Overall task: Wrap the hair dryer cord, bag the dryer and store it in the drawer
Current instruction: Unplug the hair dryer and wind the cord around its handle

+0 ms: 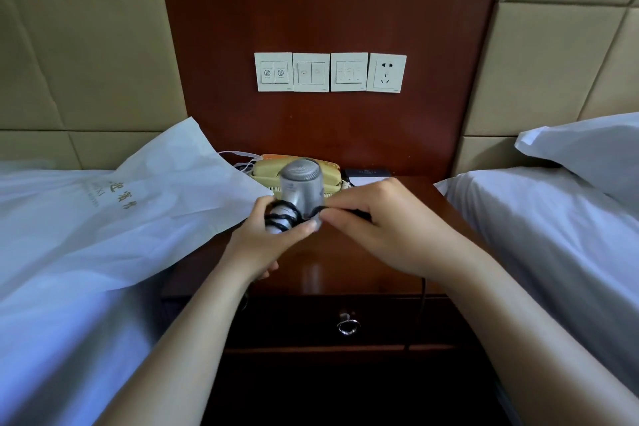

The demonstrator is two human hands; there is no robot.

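A silver hair dryer [302, 183] is held above the wooden nightstand [345, 270], barrel end facing me. My left hand [268, 242] grips its handle, where the black cord [281, 218] is wound in several loops. My right hand [383, 225] pinches the cord just right of the dryer; a loose length of cord hangs over the nightstand's front edge on the right. A white bag [155, 190] with printed characters lies on the left bed, its drawstring near the phone. The drawer [345, 322] below is closed, with a metal ring pull.
A beige telephone [276, 171] and a dark card holder [366, 173] sit at the back of the nightstand. Switch plates and a wall socket [386, 73] are on the wood panel above. White beds flank both sides, with a pillow [587, 145] on the right.
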